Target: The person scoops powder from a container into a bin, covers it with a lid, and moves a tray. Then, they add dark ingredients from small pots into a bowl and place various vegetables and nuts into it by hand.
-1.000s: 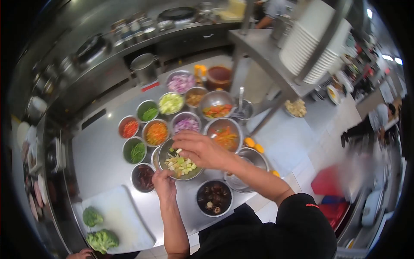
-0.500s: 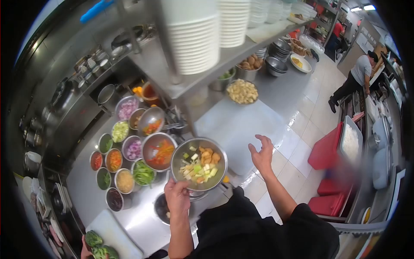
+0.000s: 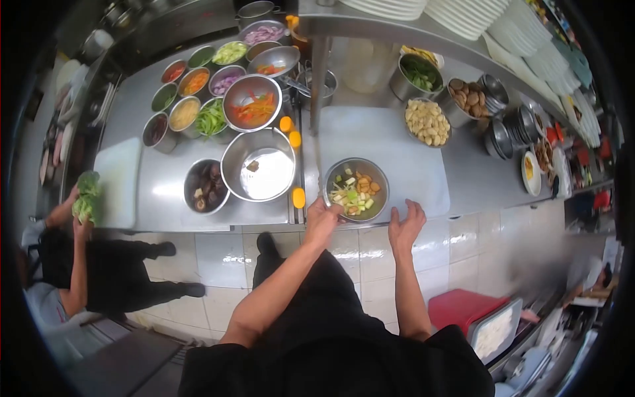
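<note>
My left hand (image 3: 322, 223) grips the near left rim of a metal bowl (image 3: 358, 190) with chopped green and white vegetables and orange-brown pieces in it. The bowl is over the near edge of a white cutting board (image 3: 387, 159). To its right, my right hand (image 3: 406, 227) is apart from the bowl, fingers spread and holding nothing. Left of the bowl stand a large, nearly empty metal pot (image 3: 268, 169) and a bowl of dark mushrooms (image 3: 209, 187). A bowl of pale chopped pieces (image 3: 428, 123) sits at the board's back right.
Many small containers of cut vegetables (image 3: 196, 81) stand at the back left. At far left a co-worker (image 3: 86, 264) holds broccoli (image 3: 86, 192) over another board (image 3: 119, 185). A steel shelf (image 3: 456, 46) with stacked white dishes overhangs the back right. A red bin (image 3: 463, 308) is behind on the right.
The view has turned and dropped toward the counter. My left hand has brought the bowl rightward, from beside the vegetable containers to the white board. My right hand stays open, now nearer the bowl.
</note>
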A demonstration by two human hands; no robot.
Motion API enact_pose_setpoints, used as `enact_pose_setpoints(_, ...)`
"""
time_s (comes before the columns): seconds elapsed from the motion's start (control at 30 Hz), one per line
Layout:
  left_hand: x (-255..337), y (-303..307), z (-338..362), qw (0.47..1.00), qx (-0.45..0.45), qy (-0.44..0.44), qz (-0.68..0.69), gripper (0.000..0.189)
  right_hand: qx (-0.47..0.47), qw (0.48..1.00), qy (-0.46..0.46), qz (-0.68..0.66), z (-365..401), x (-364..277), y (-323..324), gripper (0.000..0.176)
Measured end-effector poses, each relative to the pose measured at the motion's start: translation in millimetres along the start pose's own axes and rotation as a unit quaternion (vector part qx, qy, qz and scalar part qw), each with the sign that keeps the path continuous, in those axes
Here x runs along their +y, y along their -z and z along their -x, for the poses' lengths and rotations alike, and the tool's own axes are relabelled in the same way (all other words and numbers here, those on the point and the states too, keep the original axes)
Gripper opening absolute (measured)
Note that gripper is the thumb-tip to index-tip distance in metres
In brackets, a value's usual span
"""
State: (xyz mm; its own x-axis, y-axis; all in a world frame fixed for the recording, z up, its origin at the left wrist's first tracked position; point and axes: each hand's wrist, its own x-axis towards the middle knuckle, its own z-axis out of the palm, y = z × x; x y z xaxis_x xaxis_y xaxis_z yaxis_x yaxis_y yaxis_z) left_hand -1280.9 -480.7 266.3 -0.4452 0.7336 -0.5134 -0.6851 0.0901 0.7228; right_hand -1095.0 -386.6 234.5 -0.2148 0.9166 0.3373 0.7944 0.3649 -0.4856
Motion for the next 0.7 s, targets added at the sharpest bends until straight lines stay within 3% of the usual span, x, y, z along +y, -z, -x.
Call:
enact_pose_setpoints(0.13,-6,7,-2,0.999,0.032,-0.016,-0.014,0.019,-0.001,0.999,0.034,0.019,1,10,-6,0.041)
enact_pose_setpoints(0.23,-10,7,-7,0.999,0.033,-0.019,-0.025,0.019,0.031,0.999,0.006,0.034,2,5,-13,0.040)
enact_pose_setpoints(0.43,-11,12,-6,0.997,0.076,-0.032,-0.003,0.020,0.010,0.995,-0.018,0.093,13,5,-33,0.040)
enact_pose_setpoints(0.53,-6,14,-12,0.998,0.055,-0.034,0.018,0.029,-0.004,0.997,-0.022,0.077,8,5,-28,0.041)
enact_pose_setpoints(0.7,41,-47,-14,0.997,-0.001,-0.079,-0.015,0.020,-0.018,0.998,-0.020,0.064,9,2,-24,0.041)
